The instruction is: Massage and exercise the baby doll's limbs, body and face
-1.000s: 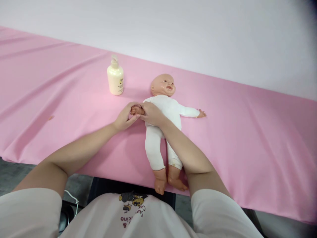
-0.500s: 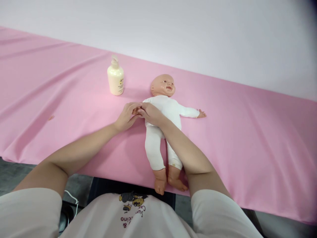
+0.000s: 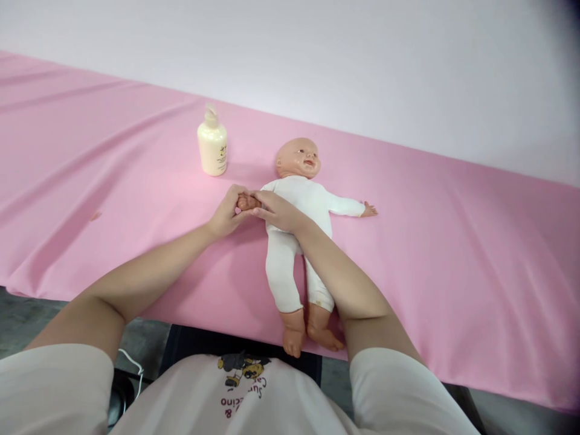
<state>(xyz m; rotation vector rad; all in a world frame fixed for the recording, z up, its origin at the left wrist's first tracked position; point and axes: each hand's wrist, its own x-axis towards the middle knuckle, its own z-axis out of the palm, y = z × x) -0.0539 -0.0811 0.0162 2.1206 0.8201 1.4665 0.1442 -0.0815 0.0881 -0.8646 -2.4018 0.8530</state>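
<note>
1. A doll (image 3: 296, 232) lay on its back on a pink sheet (image 3: 453, 254), head toward 12 o'clock and feet toward 6 o'clock, its bare feet hanging just past the near edge of the sheet. Lying flat that way left every limb within reach.
2. The left hand (image 3: 225, 214) was curled around the small hand of the doll (image 3: 244, 202), fingers and thumb closed on it. The right hand (image 3: 277, 211) came in from 3 o'clock and pinched the same small hand and wrist, with its forearm lying across the belly and thigh of the doll.
3. Judgement: the two-handed hold looked like one hand steadying the little arm while the other worked along it. The forearm across the body would also have kept the doll from sliding.
4. The other arm of the doll stretched out toward 3 o'clock, untouched, palm on the sheet.
5. A pump bottle (image 3: 212, 148) stood upright at about 11 o'clock from the doll's head, near but apart from both hands. It was cream-coloured and opaque, so how much it held could not be told. Its pump head was on and untouched.
6. The sheet ran wrinkled toward 9 o'clock. A pale wall (image 3: 317, 60) stood behind at 12 o'clock.
</note>
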